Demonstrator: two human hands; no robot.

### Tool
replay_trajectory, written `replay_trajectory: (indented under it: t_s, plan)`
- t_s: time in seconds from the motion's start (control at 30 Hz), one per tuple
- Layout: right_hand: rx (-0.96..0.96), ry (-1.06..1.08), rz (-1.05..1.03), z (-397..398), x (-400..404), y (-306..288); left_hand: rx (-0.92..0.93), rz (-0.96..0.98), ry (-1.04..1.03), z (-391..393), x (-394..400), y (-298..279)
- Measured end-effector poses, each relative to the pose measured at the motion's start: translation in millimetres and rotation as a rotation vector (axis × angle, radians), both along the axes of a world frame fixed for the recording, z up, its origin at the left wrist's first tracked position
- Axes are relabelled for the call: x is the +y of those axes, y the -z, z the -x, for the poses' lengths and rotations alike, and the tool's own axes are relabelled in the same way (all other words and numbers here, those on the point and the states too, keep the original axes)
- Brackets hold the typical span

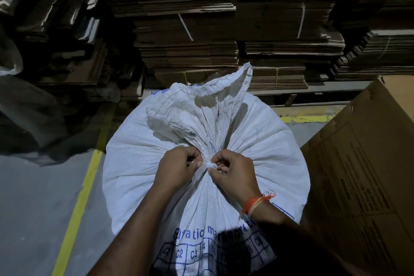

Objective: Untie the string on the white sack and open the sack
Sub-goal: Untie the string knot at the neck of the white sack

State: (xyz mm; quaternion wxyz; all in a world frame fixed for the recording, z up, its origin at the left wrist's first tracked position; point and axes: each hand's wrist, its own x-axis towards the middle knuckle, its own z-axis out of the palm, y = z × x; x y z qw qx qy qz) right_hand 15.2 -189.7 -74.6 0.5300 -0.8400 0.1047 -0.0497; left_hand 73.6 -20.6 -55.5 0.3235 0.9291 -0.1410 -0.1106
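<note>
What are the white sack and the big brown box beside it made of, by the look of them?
Sack: likely woven plastic, matte; fine weave lines and stiff creases show. Box: brown cardboard, dull, with printed text and staples along its edge.

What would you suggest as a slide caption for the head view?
Both hands, left hand and right hand, pinch the string tying the white sack shut.

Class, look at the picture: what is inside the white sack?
Nothing inside shows. The sack is full and tied shut at its gathered neck, where both hands pinch the string. The woven cloth covers its contents.
</note>
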Motion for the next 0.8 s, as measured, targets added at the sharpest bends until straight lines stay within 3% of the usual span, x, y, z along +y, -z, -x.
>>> replay_trajectory:
  t_s: [0.8]
  plan:
    - [0.011, -0.012, 0.032, 1.8, 0.3, -4.8, 0.008, 0.049, -0.036, 3.7, -2.4, -1.5]
